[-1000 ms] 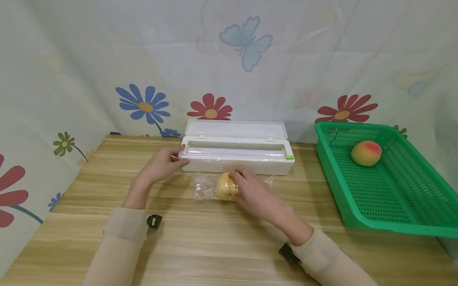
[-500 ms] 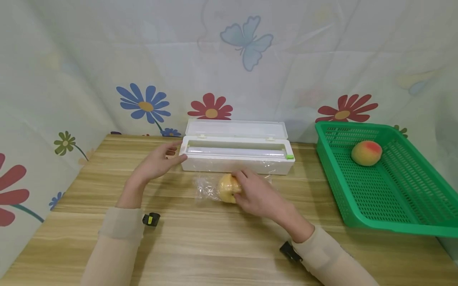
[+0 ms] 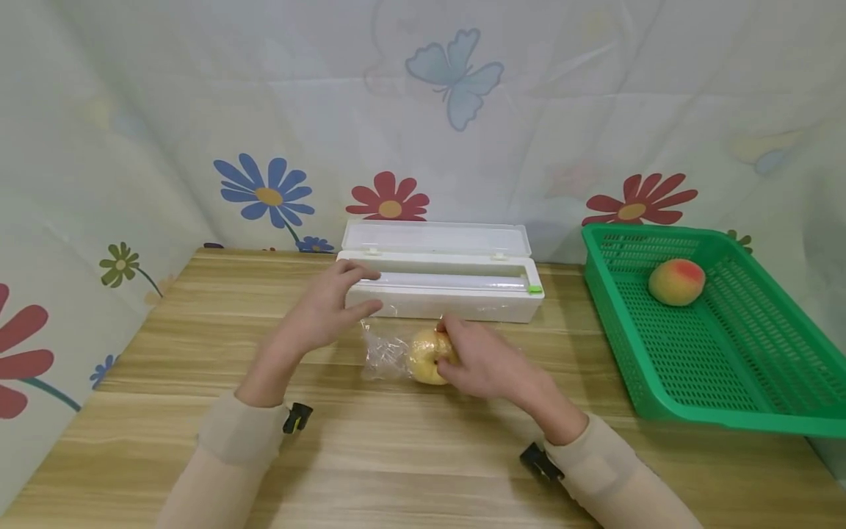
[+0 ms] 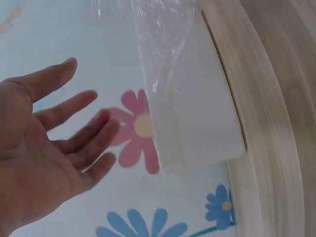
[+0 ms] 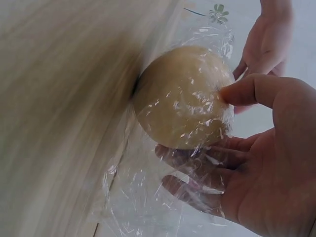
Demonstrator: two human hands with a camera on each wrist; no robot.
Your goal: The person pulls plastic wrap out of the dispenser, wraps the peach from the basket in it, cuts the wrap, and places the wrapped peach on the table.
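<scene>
A round yellow fruit [image 3: 424, 358], wrapped in crinkled cling film [image 3: 383, 358], is at the table's middle, in front of a white cling film dispenser [image 3: 456, 307]. My right hand [image 3: 485, 361] grips it from the right side, thumb and fingers over the film. In the right wrist view, film covers the fruit [image 5: 182, 98] and hangs loosely over the fingers. The dispenser's lid is up, with the film roll [image 3: 449, 281] visible inside. My left hand [image 3: 325, 305] hovers by the dispenser's left end, fingers spread and holding nothing, as the left wrist view also shows.
A green plastic basket [image 3: 760, 421] stands at the right with a peach [image 3: 677, 282] inside. The wooden table [image 3: 396, 463] meets a flowered curtain [image 3: 317, 95] behind the dispenser.
My left hand has left the dispenser's left end and moved right, in front of it. The right hand has drawn the wrapped fruit slightly toward me and to the right.
</scene>
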